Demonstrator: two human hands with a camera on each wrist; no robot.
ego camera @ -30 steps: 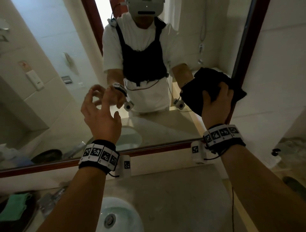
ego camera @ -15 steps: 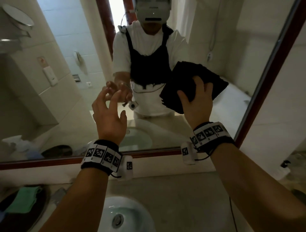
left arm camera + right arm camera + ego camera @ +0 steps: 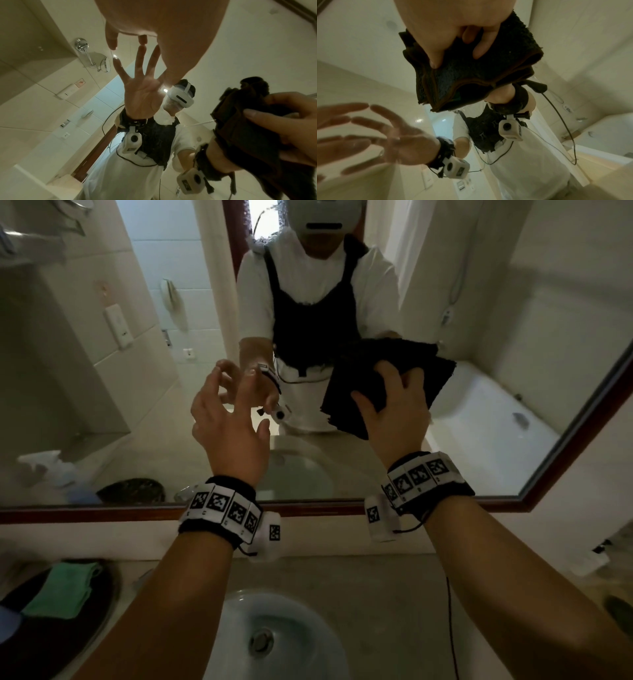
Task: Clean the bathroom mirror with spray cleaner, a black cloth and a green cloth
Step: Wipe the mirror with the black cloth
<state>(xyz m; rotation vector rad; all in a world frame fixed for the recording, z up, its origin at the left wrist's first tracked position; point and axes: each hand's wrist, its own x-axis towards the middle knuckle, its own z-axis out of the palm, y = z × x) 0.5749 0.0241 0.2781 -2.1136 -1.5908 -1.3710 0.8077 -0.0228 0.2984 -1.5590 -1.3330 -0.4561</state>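
Note:
The mirror (image 3: 102, 405) with its red-brown frame fills the upper head view. My right hand (image 3: 394, 405) grips the folded black cloth (image 3: 356, 378) and holds it flat against the glass, just right of centre. In the right wrist view, thumb and fingers lie curled over the black cloth (image 3: 479, 75). My left hand (image 3: 226, 405) is raised beside it with fingers spread and straight. In the left wrist view its fingertips (image 3: 143, 40) meet their reflection on the glass. The green cloth (image 3: 61, 590) lies on a dark tray (image 3: 85, 628) at the lower left.
A white basin (image 3: 308, 604) sits in the counter (image 3: 376, 583) right below my arms. A thin black cable (image 3: 448, 628) hangs from my right wrist. The mirror's right frame (image 3: 582, 419) slants close to the white wall. A spray bottle shows only as a reflection (image 3: 44, 467).
My right hand has slid the black cloth leftward over the glass, away from the right frame toward the middle. The left hand stays at the glass, fingers more spread.

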